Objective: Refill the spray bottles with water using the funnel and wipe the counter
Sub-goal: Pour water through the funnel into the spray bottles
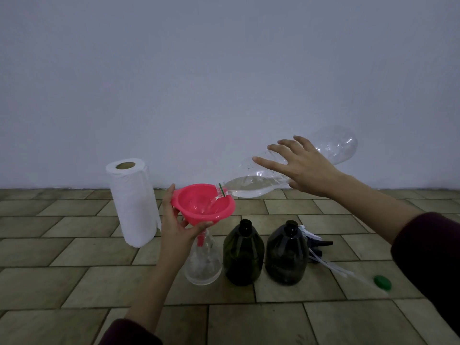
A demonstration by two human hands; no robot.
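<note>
A pink funnel (202, 201) sits with its spout in the neck of a clear spray bottle (203, 262) standing on the tiled counter (298, 319). My left hand (178, 221) grips the funnel's bowl from the left and below. My right hand (301, 164) holds a large clear water bottle (251, 184), tipped almost level with its mouth over the funnel. Water lies in its lower side. Two dark spray bottles (242, 253) (286, 253) stand uncapped to the right of the clear one.
A white paper towel roll (133, 202) stands at the left by the wall. Spray heads with long tubes (316, 241) lie behind and right of the dark bottles. A green cap (382, 282) lies on the counter at the right.
</note>
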